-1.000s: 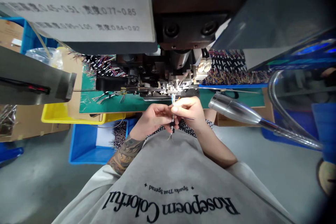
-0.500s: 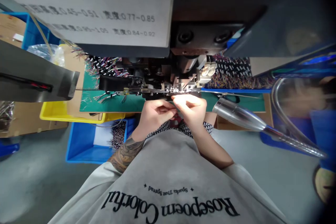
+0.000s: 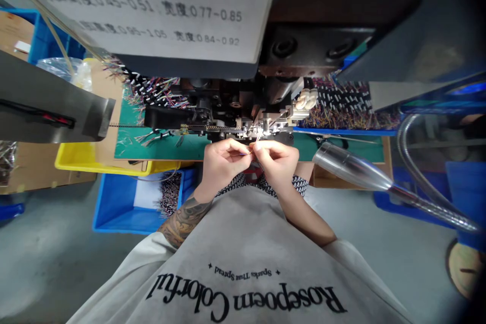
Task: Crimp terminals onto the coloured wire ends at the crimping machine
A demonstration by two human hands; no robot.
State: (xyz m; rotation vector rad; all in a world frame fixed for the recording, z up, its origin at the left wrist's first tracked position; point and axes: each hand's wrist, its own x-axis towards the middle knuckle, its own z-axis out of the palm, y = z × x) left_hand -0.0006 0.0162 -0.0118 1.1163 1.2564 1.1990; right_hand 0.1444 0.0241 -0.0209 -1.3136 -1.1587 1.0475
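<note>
My left hand (image 3: 221, 163) and my right hand (image 3: 276, 162) are held close together just below the metal tooling of a crimping machine (image 3: 250, 124). Both hands pinch thin coloured wires (image 3: 253, 146), whose ends point up toward the tooling. The fingers of each hand are curled and pressed together. The rest of the wire piece is hidden behind my hands. A terminal strip (image 3: 170, 127) runs in from the left to the tooling.
A green mat (image 3: 167, 147) lies under the machine. Bundles of coloured wires (image 3: 341, 109) sit at the back right and at the back left. A yellow bin (image 3: 76, 159) and a blue bin (image 3: 117, 207) stand on the left. A metal lamp head (image 3: 349, 167) on a flexible arm juts in from the right. A printed sheet (image 3: 152, 5) hangs above.
My hands rose from my chest up to the machine's tooling. The black part of the wire piece that hung below my fingers a second ago is now hidden.
</note>
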